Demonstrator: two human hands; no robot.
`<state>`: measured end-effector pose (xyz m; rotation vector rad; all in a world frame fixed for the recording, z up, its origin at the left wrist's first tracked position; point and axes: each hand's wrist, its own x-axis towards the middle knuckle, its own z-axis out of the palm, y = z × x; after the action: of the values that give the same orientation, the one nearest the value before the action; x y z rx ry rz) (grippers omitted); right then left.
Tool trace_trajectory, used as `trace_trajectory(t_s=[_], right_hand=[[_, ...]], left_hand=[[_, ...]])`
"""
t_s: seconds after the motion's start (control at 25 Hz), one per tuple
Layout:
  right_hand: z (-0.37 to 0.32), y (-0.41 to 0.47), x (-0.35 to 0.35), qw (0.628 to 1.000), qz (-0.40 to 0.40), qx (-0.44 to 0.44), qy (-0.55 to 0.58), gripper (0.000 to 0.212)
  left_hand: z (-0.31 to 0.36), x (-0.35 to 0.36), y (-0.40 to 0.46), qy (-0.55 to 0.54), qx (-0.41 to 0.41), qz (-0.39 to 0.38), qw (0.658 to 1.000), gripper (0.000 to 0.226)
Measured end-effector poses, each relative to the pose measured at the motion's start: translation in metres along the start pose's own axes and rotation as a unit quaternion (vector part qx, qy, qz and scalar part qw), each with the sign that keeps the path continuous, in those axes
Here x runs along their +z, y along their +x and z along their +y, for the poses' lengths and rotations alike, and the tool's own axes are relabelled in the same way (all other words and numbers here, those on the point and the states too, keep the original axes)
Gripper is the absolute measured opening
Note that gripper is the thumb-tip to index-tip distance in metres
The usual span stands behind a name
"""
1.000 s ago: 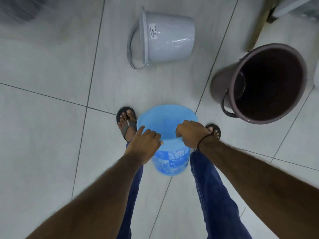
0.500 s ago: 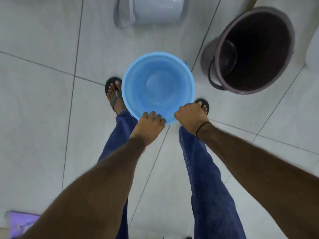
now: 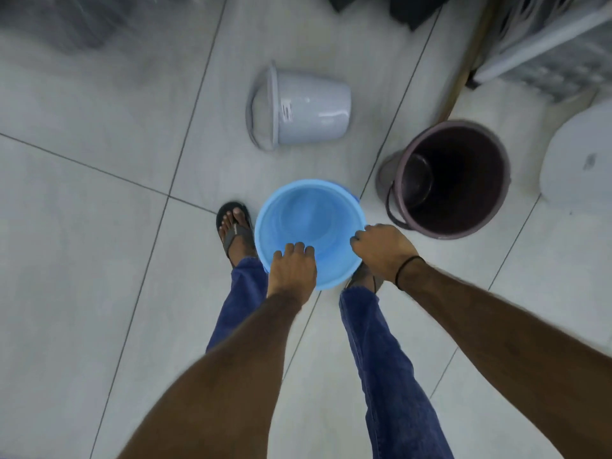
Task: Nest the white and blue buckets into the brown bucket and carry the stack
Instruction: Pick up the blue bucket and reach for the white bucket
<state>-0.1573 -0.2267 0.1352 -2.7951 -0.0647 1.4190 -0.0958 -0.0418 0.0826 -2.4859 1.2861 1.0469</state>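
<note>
Hands: our left hand point(image 3: 293, 271) and right hand point(image 3: 381, 248) both clamp the blue bucket point(image 3: 306, 220) rim; upright
White bucket point(image 3: 304, 109): on its side
Brown bucket point(image 3: 453, 178): upright, just right

There is one view only, from the person's head, looking steeply down past both forearms to the tiled floor point(image 3: 99, 260) at their feet. The wide lens bends the tile lines; the hands sit close under it, near mid-frame. The floor farther out fills the top edge, blurred.
</note>
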Motion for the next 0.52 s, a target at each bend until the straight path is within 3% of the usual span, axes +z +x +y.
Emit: trace_trajectory(t_s=[0.12, 0.28, 0.4, 0.52], right_hand=[[0.037, 0.014, -0.057, 0.998, 0.042, 0.001, -0.048, 0.028], [0.07, 0.083, -0.126, 0.989, 0.093, 0.006, -0.113, 0.041], [0.08, 0.172, -0.162, 0.984, 0.125, 0.0, -0.127, 0.057], [0.071, 0.266, -0.17, 0.974, 0.09, -0.048, -0.201, 0.056]], left_hand=[[-0.009, -0.05, 0.028, -0.141, -0.065, 0.087, 0.984, 0.03], [-0.034, -0.082, 0.09, -0.286, -0.131, 0.176, 0.933, 0.032], [-0.07, -0.074, 0.16, -0.371, -0.219, 0.162, 0.888, 0.038], [-0.113, -0.031, 0.228, -0.398, -0.217, 0.087, 0.887, 0.048]])
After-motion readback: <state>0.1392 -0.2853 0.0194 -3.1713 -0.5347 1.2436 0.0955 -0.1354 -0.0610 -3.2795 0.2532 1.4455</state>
